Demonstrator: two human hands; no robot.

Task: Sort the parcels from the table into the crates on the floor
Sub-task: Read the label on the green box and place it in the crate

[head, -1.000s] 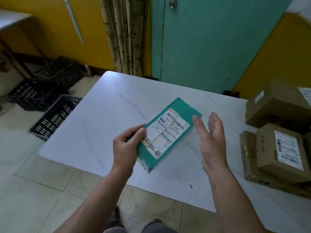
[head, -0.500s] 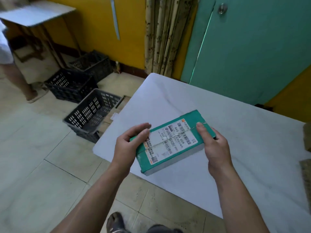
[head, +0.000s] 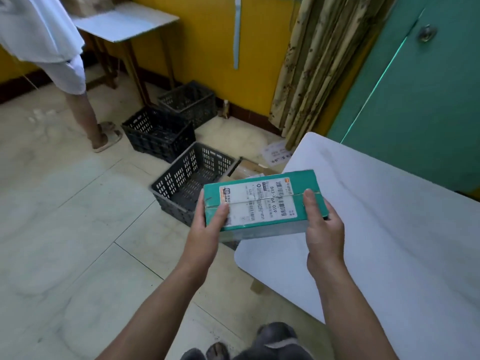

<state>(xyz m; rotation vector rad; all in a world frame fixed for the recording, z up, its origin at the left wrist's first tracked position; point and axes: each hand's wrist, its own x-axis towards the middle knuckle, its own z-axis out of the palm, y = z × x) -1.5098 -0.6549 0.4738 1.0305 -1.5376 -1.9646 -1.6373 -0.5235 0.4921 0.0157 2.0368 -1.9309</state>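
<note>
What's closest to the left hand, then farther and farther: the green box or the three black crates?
1. Green box, held in the left hand.
2. Nearest crate, just beyond that hand.
3. Middle crate, farther back, leftward.
4. Far crate, by the yellow wall.

My green cardboard parcel bears a glossy paper label; crates are perforated black plastic, tabletop smooth, matt.

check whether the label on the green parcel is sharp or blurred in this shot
Head view, centre: the label on the green parcel is fairly sharp, large digits readable, fine print smeared. Head view, edges: the shoes are blurred, and the table rim bows with wide-angle distortion.
</note>
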